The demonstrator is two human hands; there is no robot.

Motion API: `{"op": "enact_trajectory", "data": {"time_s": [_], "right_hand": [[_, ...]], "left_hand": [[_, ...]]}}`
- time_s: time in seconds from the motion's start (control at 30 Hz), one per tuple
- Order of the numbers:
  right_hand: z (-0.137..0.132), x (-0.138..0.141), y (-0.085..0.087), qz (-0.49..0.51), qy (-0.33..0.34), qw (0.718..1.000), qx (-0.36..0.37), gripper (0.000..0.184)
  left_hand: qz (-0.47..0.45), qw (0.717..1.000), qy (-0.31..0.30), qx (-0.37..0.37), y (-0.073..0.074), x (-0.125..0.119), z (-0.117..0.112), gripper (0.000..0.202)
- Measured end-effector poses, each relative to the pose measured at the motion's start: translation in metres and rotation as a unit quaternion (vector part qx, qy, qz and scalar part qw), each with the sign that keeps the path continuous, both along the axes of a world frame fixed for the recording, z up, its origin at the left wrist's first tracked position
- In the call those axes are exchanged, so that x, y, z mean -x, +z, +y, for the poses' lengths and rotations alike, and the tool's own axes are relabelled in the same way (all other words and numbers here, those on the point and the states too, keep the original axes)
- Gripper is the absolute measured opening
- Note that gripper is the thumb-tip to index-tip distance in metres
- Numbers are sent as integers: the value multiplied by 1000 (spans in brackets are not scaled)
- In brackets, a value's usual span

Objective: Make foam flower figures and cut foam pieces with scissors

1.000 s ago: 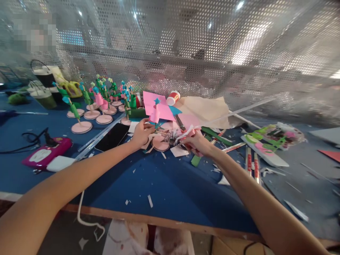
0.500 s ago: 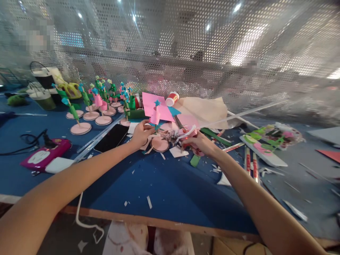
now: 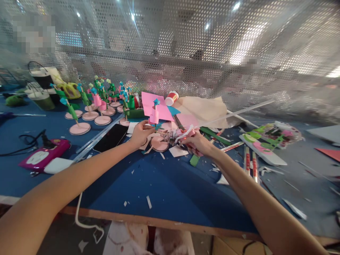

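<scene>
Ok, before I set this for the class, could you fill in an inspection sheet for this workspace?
Surface: blue tabletop, strewn with paper scraps.
Job's things: pink paper piece topped by a blue star; similar pieces on round bases at back left.
Clutter: black phone, pink sheet, paper cup.
Hands: left hand pinches the paper piece low down; right hand grips a pink object, mostly hidden.
Cables: black cable at the magenta device; white cable hanging at the front edge.
Surroundings: perforated screen behind the table.
</scene>
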State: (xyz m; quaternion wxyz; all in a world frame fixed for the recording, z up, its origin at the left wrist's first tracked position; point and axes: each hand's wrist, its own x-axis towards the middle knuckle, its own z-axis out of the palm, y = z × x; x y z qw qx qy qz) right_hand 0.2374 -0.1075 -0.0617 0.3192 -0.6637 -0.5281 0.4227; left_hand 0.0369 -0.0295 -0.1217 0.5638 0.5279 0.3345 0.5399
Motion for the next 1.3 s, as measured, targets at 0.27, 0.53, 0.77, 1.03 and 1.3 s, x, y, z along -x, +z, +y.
{"op": "enact_trajectory", "data": {"time_s": [0.27, 0.53, 0.77, 1.03, 1.3], "right_hand": [[-3, -4, -1, 21, 29, 999, -32, 11], [-8, -7, 2, 35, 34, 998, -38, 12], [-4, -9, -11, 13, 46, 999, -23, 14], [-4, -4, -11, 35, 48, 998, -36, 16], [-9, -10, -2, 29, 19, 999, -19, 15]], "left_hand": [[-8, 1000, 6, 17, -2, -2, 3, 42], [-47, 999, -9, 5, 1, -5, 4, 53], [-52, 998, 14, -11, 11, -8, 0, 51], [-23, 998, 32, -44, 4, -12, 4, 42], [-10, 999, -10, -39, -4, -12, 5, 40]]}}
